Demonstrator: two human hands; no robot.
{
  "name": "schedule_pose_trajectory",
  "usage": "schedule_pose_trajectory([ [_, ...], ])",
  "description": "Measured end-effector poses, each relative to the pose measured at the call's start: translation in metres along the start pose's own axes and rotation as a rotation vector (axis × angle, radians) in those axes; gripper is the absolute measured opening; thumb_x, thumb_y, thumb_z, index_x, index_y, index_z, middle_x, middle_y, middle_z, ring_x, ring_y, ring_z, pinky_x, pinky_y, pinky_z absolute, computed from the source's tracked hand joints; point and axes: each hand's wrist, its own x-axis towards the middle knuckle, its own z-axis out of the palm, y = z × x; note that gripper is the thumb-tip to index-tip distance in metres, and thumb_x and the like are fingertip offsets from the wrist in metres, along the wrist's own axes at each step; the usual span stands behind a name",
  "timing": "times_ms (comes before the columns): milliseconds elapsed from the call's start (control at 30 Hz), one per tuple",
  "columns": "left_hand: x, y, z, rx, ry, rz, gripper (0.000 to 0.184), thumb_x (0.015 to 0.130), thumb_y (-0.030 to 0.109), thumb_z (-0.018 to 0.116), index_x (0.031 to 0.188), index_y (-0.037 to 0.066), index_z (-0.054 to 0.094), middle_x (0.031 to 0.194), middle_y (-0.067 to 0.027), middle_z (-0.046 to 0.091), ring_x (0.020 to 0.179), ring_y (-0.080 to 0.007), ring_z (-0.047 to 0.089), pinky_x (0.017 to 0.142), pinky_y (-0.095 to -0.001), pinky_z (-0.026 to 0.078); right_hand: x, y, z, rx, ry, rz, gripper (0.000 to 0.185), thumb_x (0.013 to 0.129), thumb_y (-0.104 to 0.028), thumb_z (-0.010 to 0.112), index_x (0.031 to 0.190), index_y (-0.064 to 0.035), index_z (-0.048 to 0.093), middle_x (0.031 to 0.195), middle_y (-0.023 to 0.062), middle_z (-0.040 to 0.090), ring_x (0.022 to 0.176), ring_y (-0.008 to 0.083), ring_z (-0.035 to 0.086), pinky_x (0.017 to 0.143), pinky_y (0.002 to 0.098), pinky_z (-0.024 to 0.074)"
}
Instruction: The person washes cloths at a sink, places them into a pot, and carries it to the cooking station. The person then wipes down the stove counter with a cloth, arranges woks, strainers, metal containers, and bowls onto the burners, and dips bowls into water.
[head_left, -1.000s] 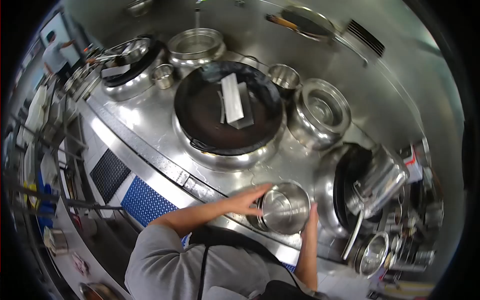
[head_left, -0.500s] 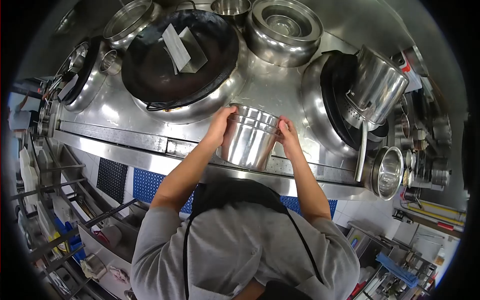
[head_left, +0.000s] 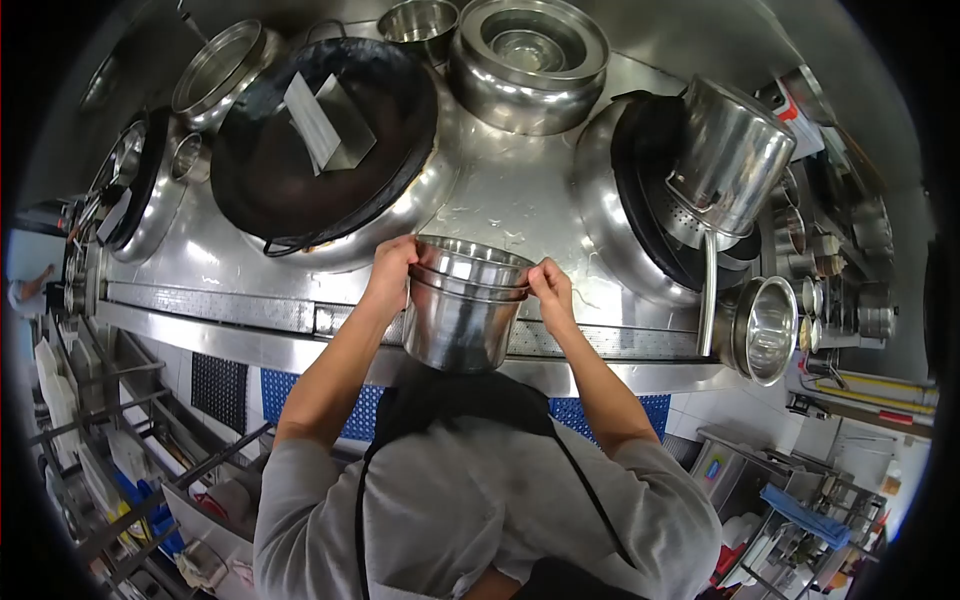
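Observation:
Two shiny stainless steel pots (head_left: 462, 325), apparently nested one in the other, are held in front of my body at the stove's front edge. My left hand (head_left: 392, 275) is closed on the rim at their left side. At the opposite side my right hand (head_left: 552, 292) grips the rim, thumb and fingers on the metal. Up and to the left lies a big black wok (head_left: 290, 190) with a bent sheet-metal piece (head_left: 345, 125) inside it. The bottom of the pots is close to my black apron.
On the right, an upturned steel pot (head_left: 735, 150) and a perforated strainer with a long handle (head_left: 709, 290) rest over another dark wok (head_left: 640, 190). Steel bowls (head_left: 772, 330) stand at the right end. A perforated drain channel (head_left: 600, 340) runs along the front. Another person (head_left: 28, 292) is far left.
Both hands have drawn the nested pots down and closer to my body, and a second rim shows more clearly. The camera view has shifted slightly.

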Motion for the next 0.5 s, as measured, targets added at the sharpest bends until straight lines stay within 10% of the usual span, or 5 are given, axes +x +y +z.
schedule_pose_trajectory([
  [367, 0.005, 0.01, -0.013, 0.049, -0.205, 0.017, 0.058, 0.058, -0.009, 0.04, 0.113, -0.006, 0.06, 0.083, -0.0019, 0.055, 0.072, -0.0123, 0.048, 0.068, -0.0221, 0.038, 0.003, -0.072, 0.012, -0.062, 0.114, -0.054, 0.031, 0.1, -0.031, 0.056, 0.119, -0.0069, 0.05, 0.081, 0.0041, 0.058, 0.077, 0.012, 0.057, 0.074, 0.028, 0.0499],
  [500, -0.004, 0.033, -0.012, 0.149, -0.278, 0.06, 0.089, 0.056, -0.013, 0.039, 0.144, -0.001, 0.043, 0.128, -0.0093, 0.058, 0.121, -0.0195, 0.053, 0.09, -0.0231, 0.043, 0.005, -0.11, 0.002, -0.193, -0.153, -0.06, 0.038, 0.092, -0.031, 0.068, 0.116, -0.0057, 0.053, 0.083, 0.0041, 0.059, 0.074, 0.0122, 0.057, 0.074, 0.0294, 0.0523],
])
